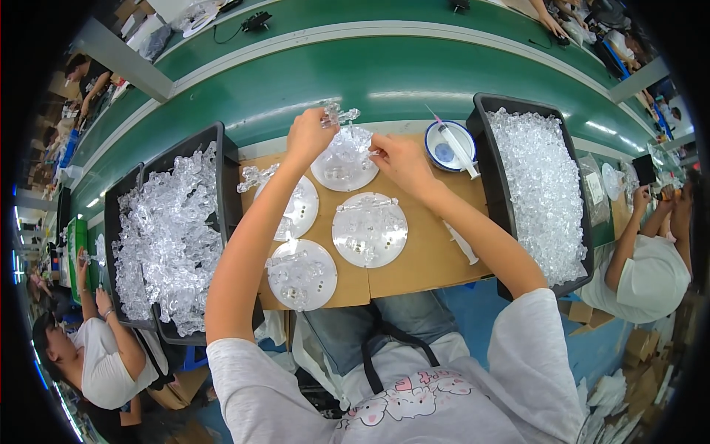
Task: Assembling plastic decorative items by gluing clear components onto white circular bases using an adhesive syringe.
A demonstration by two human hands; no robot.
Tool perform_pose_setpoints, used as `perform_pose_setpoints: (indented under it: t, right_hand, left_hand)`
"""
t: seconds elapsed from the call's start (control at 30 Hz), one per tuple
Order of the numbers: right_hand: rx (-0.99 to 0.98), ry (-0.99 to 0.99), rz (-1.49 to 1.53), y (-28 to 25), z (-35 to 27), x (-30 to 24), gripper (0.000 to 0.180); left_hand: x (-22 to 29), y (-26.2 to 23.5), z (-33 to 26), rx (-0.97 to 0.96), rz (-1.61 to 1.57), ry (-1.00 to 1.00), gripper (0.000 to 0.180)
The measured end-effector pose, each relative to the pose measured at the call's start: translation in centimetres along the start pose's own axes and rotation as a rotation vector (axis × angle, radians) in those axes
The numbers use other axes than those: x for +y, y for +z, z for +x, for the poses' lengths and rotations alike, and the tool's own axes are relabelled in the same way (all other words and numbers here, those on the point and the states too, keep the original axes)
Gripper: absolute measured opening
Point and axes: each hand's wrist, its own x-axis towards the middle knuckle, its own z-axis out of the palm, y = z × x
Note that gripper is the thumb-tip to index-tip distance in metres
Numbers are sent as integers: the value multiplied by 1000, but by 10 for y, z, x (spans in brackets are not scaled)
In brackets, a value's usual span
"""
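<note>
Brown cardboard (429, 255) bears four round silvery discs (367, 256), seemingly part-loaded. Left hand (308, 135) pinches clear plastic (340, 114); whether right hand (400, 163) does is unclear.

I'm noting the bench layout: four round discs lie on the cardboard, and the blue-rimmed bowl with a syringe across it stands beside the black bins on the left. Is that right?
Not quite. The head view shows the blue-rimmed bowl, with a syringe across it, beside the black bin on the right. Four round discs do lie on the cardboard.
</note>
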Motion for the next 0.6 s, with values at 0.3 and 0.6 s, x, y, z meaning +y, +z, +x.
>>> perform_pose_setpoints:
  t: [0.3,0.6]
  right_hand:
    - [-34,-47,-3,-1,-2,-5,13]
    - [-14,-12,-109,10,-2,-15,14]
  left_hand:
    - [1,-3,-4,-23,-8,13,25]
    - [3,-3,-6,-36,-47,7,26]
